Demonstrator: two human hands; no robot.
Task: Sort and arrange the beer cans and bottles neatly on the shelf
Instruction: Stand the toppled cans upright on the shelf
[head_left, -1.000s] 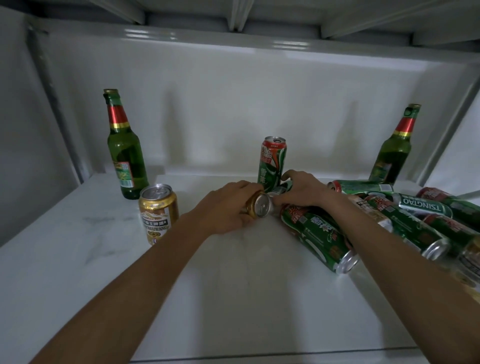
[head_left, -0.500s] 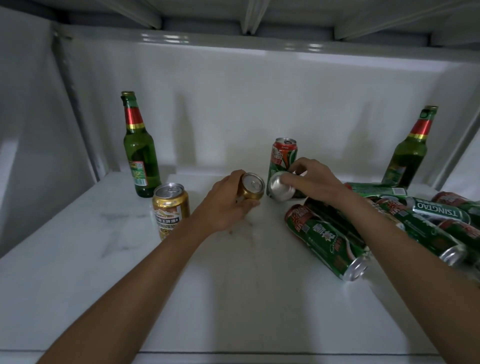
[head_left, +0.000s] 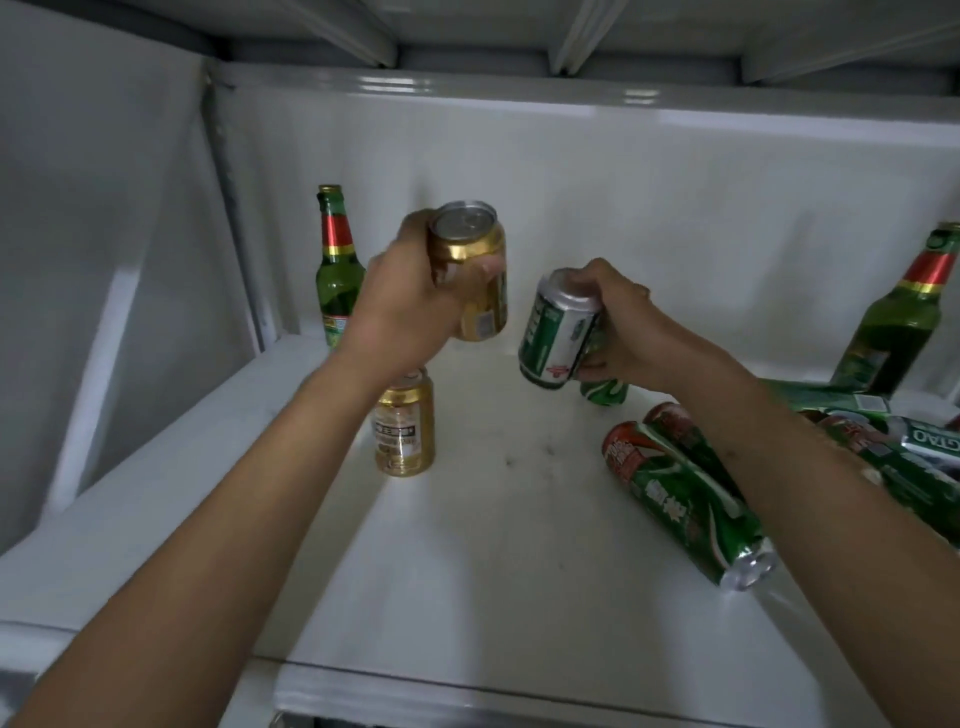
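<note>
My left hand (head_left: 410, 306) grips a gold can (head_left: 475, 270) and holds it upright in the air above the white shelf (head_left: 493, 561). My right hand (head_left: 623, 327) grips a short green can (head_left: 558, 332), tilted, also off the shelf. A second gold can (head_left: 405, 421) stands upright below my left hand. A green bottle (head_left: 337, 270) stands at the back left, another green bottle (head_left: 904, 317) at the back right. A tall green can (head_left: 685, 499) lies on its side at the right. An upright green can (head_left: 605, 389) is mostly hidden behind my right hand.
Several more green cans (head_left: 914, 447) lie in a heap at the right edge, partly behind my right forearm. White walls close the shelf at the back and left. The shelf's front edge (head_left: 519, 680) runs across the bottom.
Both hands have lifted their cans off the shelf: the left raised the gold can and turned it upright, the right pulled a green can up out of the pile. The camera moved closer.
</note>
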